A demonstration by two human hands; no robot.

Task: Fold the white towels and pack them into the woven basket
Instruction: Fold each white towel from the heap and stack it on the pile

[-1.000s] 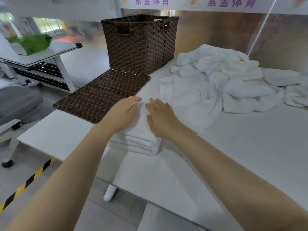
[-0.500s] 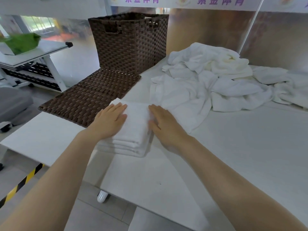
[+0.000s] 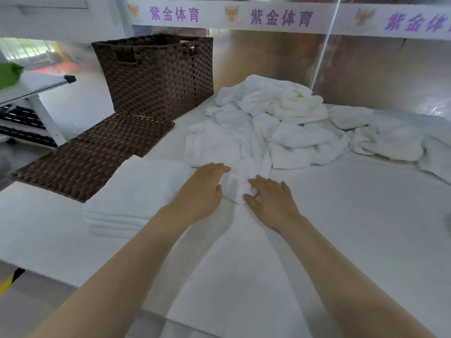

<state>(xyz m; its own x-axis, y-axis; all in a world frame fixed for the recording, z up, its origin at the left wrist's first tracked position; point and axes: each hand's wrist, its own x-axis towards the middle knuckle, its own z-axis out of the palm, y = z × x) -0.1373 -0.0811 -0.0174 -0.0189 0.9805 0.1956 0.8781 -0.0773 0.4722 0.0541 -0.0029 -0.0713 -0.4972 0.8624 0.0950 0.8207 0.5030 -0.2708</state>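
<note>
Both hands off folded stack (image 3: 136, 191) now; left hand (image 3: 202, 189), right hand (image 3: 271, 201) land flat, grip loose, empty, on next loose towel (image 3: 234, 152). Basket (image 3: 158, 74) waits.

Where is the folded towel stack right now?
The folded towel stack lies left of centre on the table, touching the basket lid, beside the left hand.

One head-worn view looks forward and down, close over the table (image 3: 341, 215).
</note>
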